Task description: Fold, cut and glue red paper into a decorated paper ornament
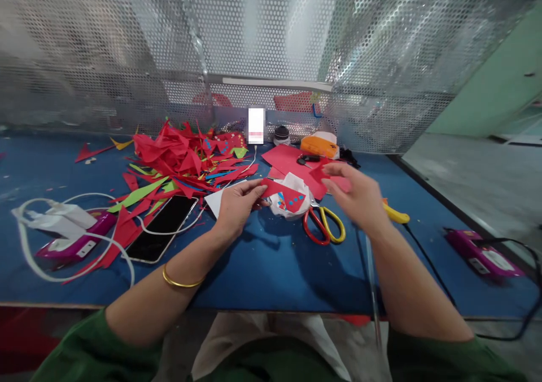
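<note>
My left hand point(237, 207), with a gold bangle on its wrist, pinches a red paper strip point(277, 188) decorated with small blue pieces. The strip lies over a crumpled white wrapper point(292, 180) in the middle of the blue table. To the right, my right hand point(358, 196) closes thumb and fingers on a small red paper piece point(318, 173). Between the hands, nearer to me, rest scissors point(334, 224) with one red and one yellow handle loop; their blades are mostly hidden. Red paper sheets point(288, 159) lie just beyond the wrapper.
A heap of red and green paper scraps point(169, 150) fills the back left. Phone point(163, 229), white cables and a purple power strip point(80, 238) sit at left. At right are a yellow-handled tool point(396, 213) and another purple power strip point(483, 255). Perforated metal point(262, 38) stands behind.
</note>
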The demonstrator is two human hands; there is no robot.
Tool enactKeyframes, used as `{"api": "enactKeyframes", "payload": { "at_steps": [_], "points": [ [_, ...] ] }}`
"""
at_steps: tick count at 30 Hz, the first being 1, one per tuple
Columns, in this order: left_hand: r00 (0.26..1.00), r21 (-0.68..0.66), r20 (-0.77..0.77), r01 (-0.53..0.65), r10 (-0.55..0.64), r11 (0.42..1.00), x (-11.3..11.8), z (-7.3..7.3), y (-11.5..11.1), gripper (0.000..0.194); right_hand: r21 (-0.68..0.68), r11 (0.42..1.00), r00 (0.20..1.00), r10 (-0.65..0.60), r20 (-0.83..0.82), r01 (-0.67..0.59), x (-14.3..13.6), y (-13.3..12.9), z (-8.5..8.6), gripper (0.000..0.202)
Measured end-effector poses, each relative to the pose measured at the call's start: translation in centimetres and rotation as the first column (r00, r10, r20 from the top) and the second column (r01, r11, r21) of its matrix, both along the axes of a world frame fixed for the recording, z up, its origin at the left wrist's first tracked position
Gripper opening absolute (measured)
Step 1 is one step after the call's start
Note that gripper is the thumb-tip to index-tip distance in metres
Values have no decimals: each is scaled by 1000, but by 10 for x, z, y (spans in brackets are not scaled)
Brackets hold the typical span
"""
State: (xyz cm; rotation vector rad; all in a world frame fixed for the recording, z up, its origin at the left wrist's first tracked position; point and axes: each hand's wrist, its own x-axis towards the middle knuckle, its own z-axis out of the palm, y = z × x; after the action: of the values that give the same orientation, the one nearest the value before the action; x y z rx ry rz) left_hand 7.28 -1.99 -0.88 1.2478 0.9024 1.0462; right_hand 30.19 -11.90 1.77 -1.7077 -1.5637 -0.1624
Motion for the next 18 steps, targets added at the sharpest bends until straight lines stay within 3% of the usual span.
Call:
{"api": "enactKeyframes", "payload": {
  "at_steps": [2,4,7,9,13,18],
  "points": [
    [999,-34,11,-32,33,999,0,1,2,29,-106,965,932,-199,302,241,28,-13,4,33],
    [998,-71,22,-52,54,996,0,3,2,23,-225,853,786,-288,547,470,56,-27,1,33],
    [997,-109,46,-60,65,992,-1,6,2,16,-440,612,687,-246,684,657,86,-40,-12,26],
    [996,-124,61,-56,64,991,-1,6,2,15,-505,545,693,-215,688,670,96,-43,-21,25],
    [996,-162,80,-31,45,986,0,3,3,16,-540,544,722,-192,664,642,100,-42,-30,25],
    [996,-176,86,4,11,984,-1,2,4,14,-516,586,736,-219,641,624,96,-49,-26,28]
  ]
}}
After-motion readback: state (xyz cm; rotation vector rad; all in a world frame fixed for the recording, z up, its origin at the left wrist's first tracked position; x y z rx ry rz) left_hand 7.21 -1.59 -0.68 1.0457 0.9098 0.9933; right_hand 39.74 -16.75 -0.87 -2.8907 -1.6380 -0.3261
